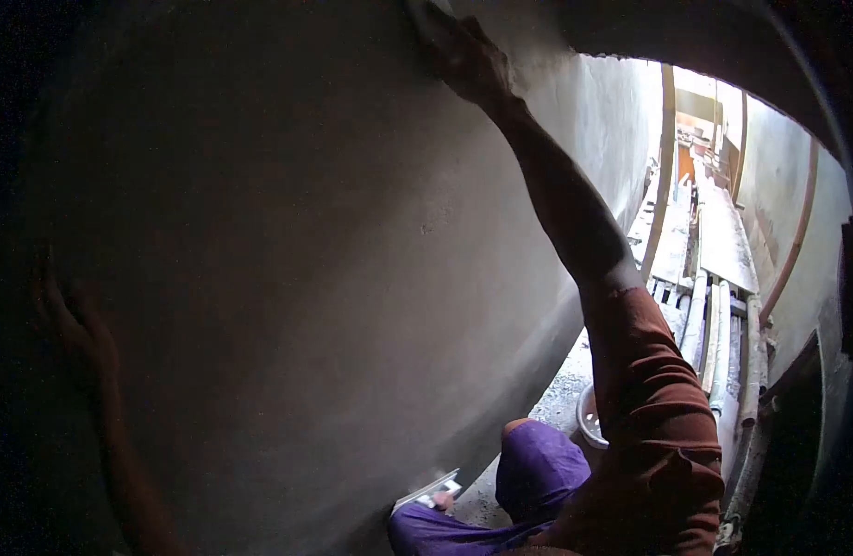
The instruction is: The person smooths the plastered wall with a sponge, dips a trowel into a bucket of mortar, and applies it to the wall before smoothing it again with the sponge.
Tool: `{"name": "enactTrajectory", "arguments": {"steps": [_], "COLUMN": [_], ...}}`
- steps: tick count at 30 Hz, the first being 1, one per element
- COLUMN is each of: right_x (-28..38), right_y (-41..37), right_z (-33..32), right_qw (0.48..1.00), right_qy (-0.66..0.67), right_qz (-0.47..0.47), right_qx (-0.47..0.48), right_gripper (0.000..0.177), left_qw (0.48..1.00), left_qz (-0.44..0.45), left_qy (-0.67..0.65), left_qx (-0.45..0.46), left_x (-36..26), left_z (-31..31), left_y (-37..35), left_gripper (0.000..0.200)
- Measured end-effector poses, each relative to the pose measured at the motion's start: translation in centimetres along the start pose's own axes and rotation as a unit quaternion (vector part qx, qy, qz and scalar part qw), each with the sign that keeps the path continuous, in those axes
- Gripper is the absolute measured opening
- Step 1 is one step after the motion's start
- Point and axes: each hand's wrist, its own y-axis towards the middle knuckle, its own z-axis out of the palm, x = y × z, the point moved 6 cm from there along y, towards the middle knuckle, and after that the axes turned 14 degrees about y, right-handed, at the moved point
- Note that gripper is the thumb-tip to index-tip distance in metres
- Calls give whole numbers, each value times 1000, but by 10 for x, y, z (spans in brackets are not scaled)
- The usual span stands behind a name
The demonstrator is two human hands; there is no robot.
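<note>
The person's right hand (468, 63) is up at 12 o'clock in the view, close against the grey wall (352, 269). Its fingers run into deep shadow towards 11 o'clock, so whether they are spread, pressed together or pinching something cannot be told. The left hand (77, 335) is out at 9 o'clock, dim but readable as open — fingers pointing up, a gap showing between them, nothing visible in its grasp.

The wall is the thing nearest both hands, filling the span between them; contact is hard to confirm at either. The right hand is nearer its lit far stretch, the left beside its dark part. The wall's long run recedes towards 2 o'clock, and its foot slants up from 7 towards 1 o'clock. A small rough patch (431, 227) lies between the hands, below the right one and much nearer to it in the view.

Farther out, at 6 o'clock, a pale flat-edged object (428, 491) sits low by the wall, its long axis running from 8 to 2 o'clock, beside the purple-clad legs (540, 468). It lies well apart from both hands — towards 6 o'clock from the right, 4 o'clock from the left. A round rim (588, 419) shows past the knee at 4 o'clock, partly behind the right sleeve (656, 389), with poles (721, 347) beyond.
</note>
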Motion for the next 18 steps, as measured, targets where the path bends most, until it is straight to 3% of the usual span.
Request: {"name": "enactTrajectory", "arguments": {"steps": [4, 6, 7, 11, 13, 14, 16, 18], "right_x": [-11, -27, -23, -9, -4, -1, 13, 0], "right_y": [-63, -81, -72, 6, 31, 22, -18, -68], "right_z": [-13, -15, -15, -2, 1, 2, 2, 5], "right_qw": [998, 997, 999, 997, 993, 993, 996, 992], "right_qy": [-59, -6, 6, -63, -81, -84, -65, -71], "right_qz": [8, 83, 10, -2, 56, 55, -28, 102], "right_qx": [36, 2, -33, -41, -66, -61, -49, 1], "right_gripper": [75, 72, 73, 66, 66, 66, 73, 71], "left_qw": [999, 1000, 999, 999, 993, 993, 998, 998], "left_qz": [-38, -25, -3, 14, -109, -112, -33, -40], "left_qy": [25, -1, -26, -42, -29, -32, 16, 4], "left_qx": [-4, -16, -34, -29, 20, 23, 50, 37], "left_x": [-4, -12, -16, -9, 12, 17, 12, 10], "left_z": [10, -5, -13, 6, 41, 46, 38, 34], "left_y": [-9, 3, 8, -3, -25, -29, -20, -17], "left_gripper": [48, 48, 48, 49, 50, 50, 52, 52]}}
